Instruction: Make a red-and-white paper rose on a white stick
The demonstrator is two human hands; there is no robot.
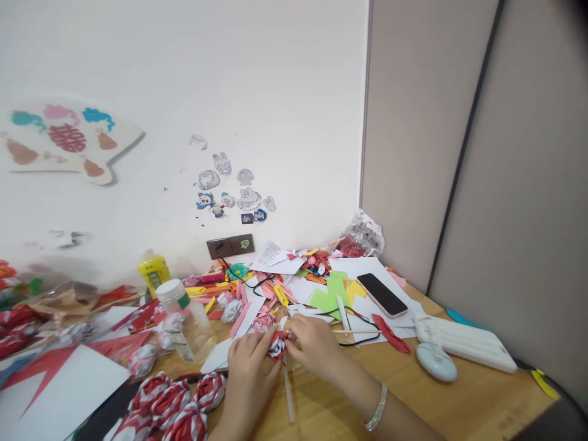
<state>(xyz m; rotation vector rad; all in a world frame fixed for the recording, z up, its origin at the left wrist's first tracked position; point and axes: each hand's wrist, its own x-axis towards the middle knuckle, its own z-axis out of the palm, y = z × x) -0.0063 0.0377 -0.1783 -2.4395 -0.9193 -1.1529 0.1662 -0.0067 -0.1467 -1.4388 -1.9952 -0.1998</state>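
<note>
Between both hands is a small red-and-white paper flower (277, 347), its spiral face turned up. My left hand (250, 367) closes on it from the left, with the fingers bent around its edge. From the right, my right hand (310, 343) pinches the rim with thumb and fingertips; a sparkling bracelet (376, 407) circles that wrist. A pale translucent stick (288, 392) runs down from beneath the flower toward me; whether it is joined to the flower I cannot tell. Finished-looking red-and-white paper roses (171, 401) lie in a cluster left of my left hand.
A clear jar with a white lid (171, 290) and a yellow bottle (154, 269) stand behind on the left. Coloured paper scraps (337, 291) cover the table's back. To the right are a phone (382, 294), a white power strip (463, 340) and a mouse (436, 362).
</note>
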